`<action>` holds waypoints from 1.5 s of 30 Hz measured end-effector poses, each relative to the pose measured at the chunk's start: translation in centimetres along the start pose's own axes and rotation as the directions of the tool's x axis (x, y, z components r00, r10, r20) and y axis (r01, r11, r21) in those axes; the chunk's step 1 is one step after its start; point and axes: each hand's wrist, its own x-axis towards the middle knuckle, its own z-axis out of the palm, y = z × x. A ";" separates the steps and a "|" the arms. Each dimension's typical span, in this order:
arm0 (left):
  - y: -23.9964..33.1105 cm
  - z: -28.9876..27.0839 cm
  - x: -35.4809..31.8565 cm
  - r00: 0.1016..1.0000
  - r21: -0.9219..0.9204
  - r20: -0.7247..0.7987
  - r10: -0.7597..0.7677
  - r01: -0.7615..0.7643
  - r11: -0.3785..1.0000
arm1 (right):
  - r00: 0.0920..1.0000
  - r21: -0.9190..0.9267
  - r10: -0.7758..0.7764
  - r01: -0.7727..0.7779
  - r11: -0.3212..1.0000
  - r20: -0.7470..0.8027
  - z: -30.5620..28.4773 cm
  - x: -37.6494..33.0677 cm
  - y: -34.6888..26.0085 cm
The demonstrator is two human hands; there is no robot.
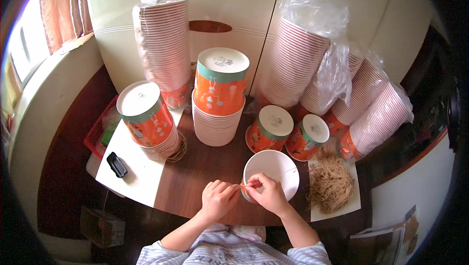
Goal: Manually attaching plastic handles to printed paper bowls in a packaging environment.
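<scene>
A paper bucket (279, 169) with a white inside stands open end up at the table's front edge, tilted slightly toward me. At the left of its rim, my left hand (220, 199) and my right hand (266, 194) meet with pinched fingertips. A thin pale strand, apparently string, shows between them; the fingers hide most of it. My right hand overlaps the bucket's near wall. Across the opening, a short bit of string (294, 170) shows at the right rim. Right of the bucket lies a tangled heap of tan string (331, 184).
Two upside-down orange buckets (275, 121) (315, 129) stand behind the open one. Upside-down bucket stacks (220, 89) (146, 113) rise at centre and left, string beside the left one. Tall plastic-wrapped stacks (163, 45) (295, 64) line the back. A black tray-like object (117, 165) lies left.
</scene>
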 end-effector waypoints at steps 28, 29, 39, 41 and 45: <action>0.5 0.9 0.3 0.869 -0.582 0.243 -0.431 0.486 0.652 | 0.996 -0.058 -0.077 0.074 0.996 -0.052 0.2 0.1 -0.5; 0.6 0.5 0.6 0.845 -0.561 0.302 -0.441 0.532 0.635 | 0.996 -0.045 -0.080 0.078 0.996 -0.047 0.1 0.1 -0.5; -1.4 0.6 0.1 0.528 -0.580 0.814 -0.241 0.741 -0.337 | 0.991 -0.130 -0.132 0.127 0.983 -0.030 -0.1 0.0 -0.3; -1.0 0.5 0.3 0.515 -0.573 0.819 -0.252 0.726 -0.379 | 0.970 -0.212 -0.240 0.226 0.951 -0.042 -0.4 0.0 -0.5; -0.3 0.2 0.8 0.474 -0.546 0.838 -0.271 0.704 -0.454 | 0.963 -0.140 -0.271 0.269 0.953 0.009 -0.8 0.0 -0.8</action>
